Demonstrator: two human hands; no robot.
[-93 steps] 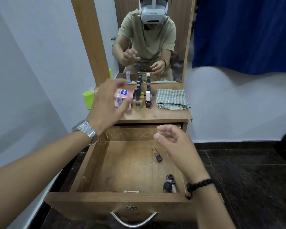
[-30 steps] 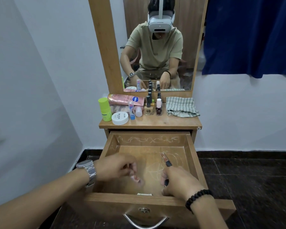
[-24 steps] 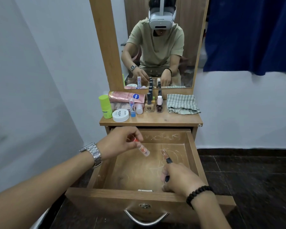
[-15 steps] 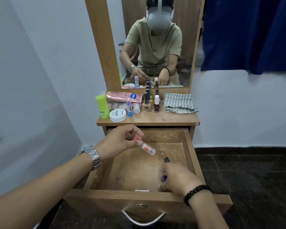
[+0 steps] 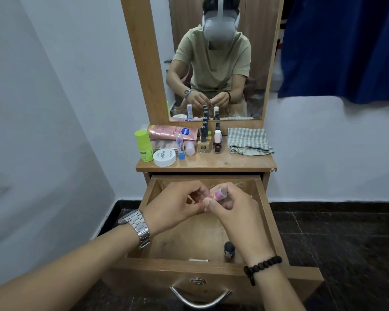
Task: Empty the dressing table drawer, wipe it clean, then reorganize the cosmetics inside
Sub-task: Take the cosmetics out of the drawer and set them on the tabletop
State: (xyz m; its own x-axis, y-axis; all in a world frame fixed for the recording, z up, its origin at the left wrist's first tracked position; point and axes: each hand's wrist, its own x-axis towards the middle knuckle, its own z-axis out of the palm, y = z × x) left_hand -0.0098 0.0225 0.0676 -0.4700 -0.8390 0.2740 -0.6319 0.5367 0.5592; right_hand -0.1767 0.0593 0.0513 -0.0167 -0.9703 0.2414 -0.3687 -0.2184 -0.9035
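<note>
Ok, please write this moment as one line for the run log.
phase: emptying drawer | both hands: left hand and right hand hold small pink tube above drawer | left inside: dark-capped bottle | checked cloth: on tabletop

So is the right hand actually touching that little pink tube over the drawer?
Touching. The head view shows the right hand with thumb and fingers curled round the small pink tube, above the open drawer.

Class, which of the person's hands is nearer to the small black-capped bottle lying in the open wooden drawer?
Right. The right hand is above the black-capped bottle, its wrist just beside it; the left hand is further off, toward the left.
</note>
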